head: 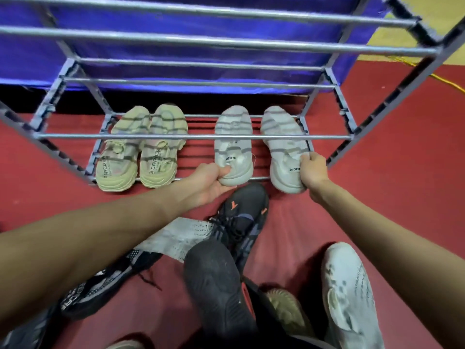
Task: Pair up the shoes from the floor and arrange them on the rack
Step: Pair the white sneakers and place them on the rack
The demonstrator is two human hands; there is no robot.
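Two pairs were on the bottom shelf of the rack [193, 136]. The beige pair [141, 149] sat side by side at the left, toes pointing in. The white pair was at the right, and both hands held it: the left hand [211, 180] had its grip closed on the heel of the left white shoe [234, 144], and the right hand [313, 170] had its grip closed on the heel of the right white shoe [285, 147]. This pair seemed to be just getting settled in place.

Much remained on the red floor: a black shoe with orange marks [241, 215], a second black shoe [216, 285], a white shoe [349, 293] and a black-and-white knit shoe [100, 285]. The upper shelves looked bare.
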